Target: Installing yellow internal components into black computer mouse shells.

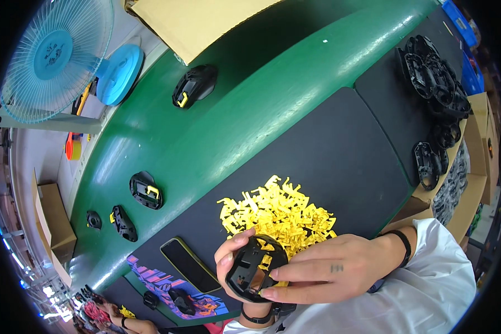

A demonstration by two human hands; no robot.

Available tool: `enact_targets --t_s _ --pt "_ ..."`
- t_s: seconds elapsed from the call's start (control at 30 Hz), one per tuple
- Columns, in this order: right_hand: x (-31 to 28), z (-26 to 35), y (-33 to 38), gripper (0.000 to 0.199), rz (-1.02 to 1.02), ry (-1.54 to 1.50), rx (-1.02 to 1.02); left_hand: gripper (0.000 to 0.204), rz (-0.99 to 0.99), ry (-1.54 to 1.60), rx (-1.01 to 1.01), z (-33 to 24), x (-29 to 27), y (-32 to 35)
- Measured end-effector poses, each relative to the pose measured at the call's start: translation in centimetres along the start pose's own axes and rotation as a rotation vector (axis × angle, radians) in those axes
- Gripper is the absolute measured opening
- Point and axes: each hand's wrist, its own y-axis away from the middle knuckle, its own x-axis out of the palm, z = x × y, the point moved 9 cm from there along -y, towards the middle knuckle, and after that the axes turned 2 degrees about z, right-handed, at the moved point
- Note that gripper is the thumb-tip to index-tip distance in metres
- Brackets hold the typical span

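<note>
A black computer mouse shell (241,273), its hollow side facing up, is gripped by my left hand (226,257), whose fingers wrap round its left edge. Inside it is a small yellow plastic clip (266,261). My right hand (331,270) reaches across from the right, its index and middle fingertips pressed on the shell's right side beside the clip; its thumb is hidden. Just beyond both hands, a loose pile of yellow plastic clips (278,214) lies on the dark mat (339,150).
A phone (190,264) lies left of my hands. Mouse shells with yellow clips (145,189) sit along the green belt (167,133). Black shells (437,78) are stacked at far right, above a cardboard box (473,195). A blue fan (55,53) stands far left; another person's arm (136,324) shows lower left.
</note>
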Motion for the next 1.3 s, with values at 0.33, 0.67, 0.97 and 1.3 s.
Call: enact_targets --t_s 0.33,0.67,0.97,1.3 --pt "0.6 -1.2 0.7 0.04 -0.012 -0.012 -0.034 0.06 0.116 -0.051 -0.115 -0.1 2.7 -1.0" --pt "-5.5 -12.7 5.7 0.047 -0.104 0.605 0.67 0.069 0.19 -0.21 -0.207 0.7 0.3 0.0" --pt "-9.5 -13.4 9.9 0.029 0.238 0.506 0.992 0.045 0.184 -0.342 -0.18 1.1 -2.4 0.6" --pt "-7.7 -14.5 9.0 0.051 0.177 0.346 0.693 0.041 0.21 -0.314 -0.114 0.6 -1.5 0.3"
